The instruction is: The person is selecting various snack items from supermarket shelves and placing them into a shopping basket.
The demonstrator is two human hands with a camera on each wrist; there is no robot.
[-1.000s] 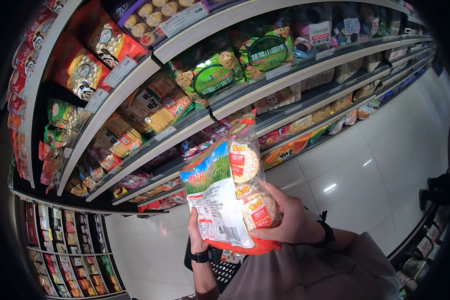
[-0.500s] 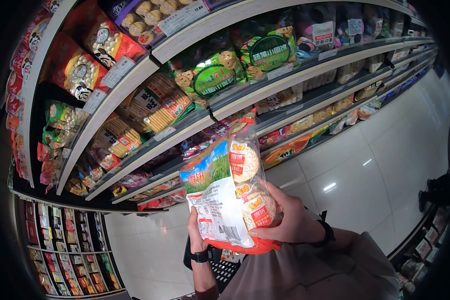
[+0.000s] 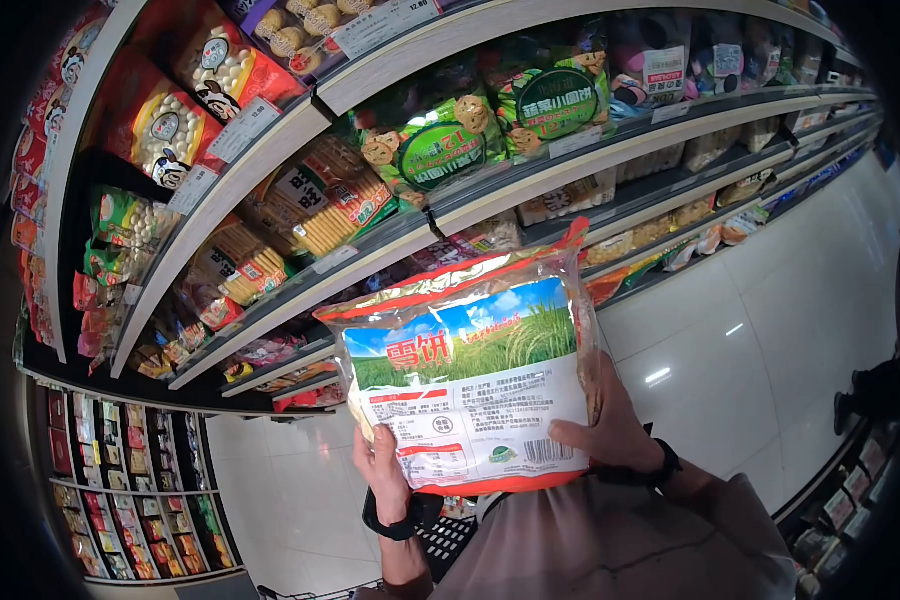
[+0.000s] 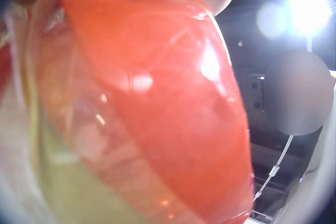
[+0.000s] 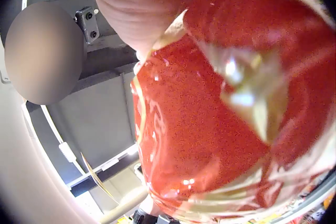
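Gripping a rice-cracker bag (image 3: 470,390), left hand (image 3: 382,470), right hand (image 3: 610,425), stocked shelves (image 3: 390,235)

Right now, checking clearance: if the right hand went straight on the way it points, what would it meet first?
The red-edged plastic snack bag, which the right hand grips at its right edge. Beyond it, probably the left hand on the other side; depth is unclear.

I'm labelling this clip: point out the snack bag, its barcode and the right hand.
snack bag (image 3: 470,350), head view, green field picture.
barcode (image 3: 542,452), head view, stripes.
right hand (image 3: 618,418), head view, back of hand.
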